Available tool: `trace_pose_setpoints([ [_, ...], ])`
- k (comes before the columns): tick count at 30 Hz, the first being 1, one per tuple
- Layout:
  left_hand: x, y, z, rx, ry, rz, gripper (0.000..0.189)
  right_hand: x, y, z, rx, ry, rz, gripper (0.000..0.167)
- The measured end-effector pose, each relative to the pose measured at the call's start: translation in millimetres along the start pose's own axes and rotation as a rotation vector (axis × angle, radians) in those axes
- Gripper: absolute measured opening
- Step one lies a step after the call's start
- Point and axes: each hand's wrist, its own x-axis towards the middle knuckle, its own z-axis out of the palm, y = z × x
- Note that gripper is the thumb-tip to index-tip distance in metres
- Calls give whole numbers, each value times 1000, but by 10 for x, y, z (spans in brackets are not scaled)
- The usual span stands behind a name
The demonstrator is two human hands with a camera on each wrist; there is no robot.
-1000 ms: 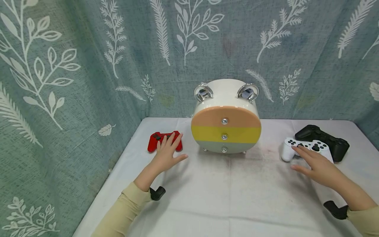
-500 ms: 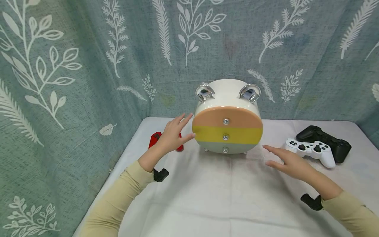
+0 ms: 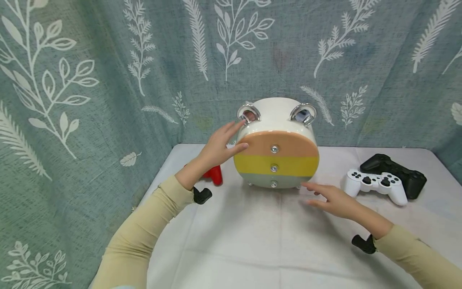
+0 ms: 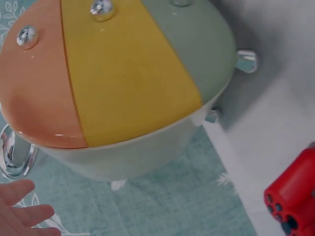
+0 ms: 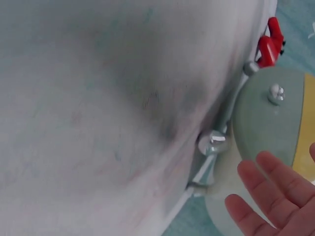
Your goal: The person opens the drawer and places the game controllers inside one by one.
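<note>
A round-fronted drawer cabinet [image 3: 276, 160] stands on small metal feet at the back of the table. Its front has orange, yellow and grey-green bands, each with a silver knob, and two chrome rings sit on top. My left hand [image 3: 221, 146], fingers spread, is at the cabinet's upper left, close to the left ring [image 4: 17, 152]; contact cannot be told. By the lower right of the front, my right hand [image 3: 333, 200] has its fingers extended and holds nothing. The right wrist view shows those fingers [image 5: 278, 194] near the grey-green band [image 5: 268, 115].
Left of the cabinet lies a red game controller [image 3: 216, 175], partly hidden behind my left arm. A white game controller [image 3: 376, 185] lies at the right, against a black one [image 3: 411, 178]. A leaf-patterned curtain [image 3: 202, 100] hangs behind and at the left of the white-covered table [image 3: 252, 241].
My left hand has moved from over the red controller up and right to the cabinet's upper left. My right hand has moved left from the white controller to the cabinet's lower right.
</note>
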Motion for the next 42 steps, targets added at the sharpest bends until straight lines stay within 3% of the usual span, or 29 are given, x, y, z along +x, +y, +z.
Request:
trace_pose_setpoints([
  [9,210,69,-126,22,34,-13,69,141,10,149,54,-20,-37,50],
  [18,348,117,-185,29,20,-34,70,237,-25,244,98,-67,-57,52],
  [34,550,142,-150,79,-20,-36,72,469,-106,470,177,-24,-41,50],
  [42,578,108,-97,82,5,-23,74,611,-144,580,231,-6,-35,49],
])
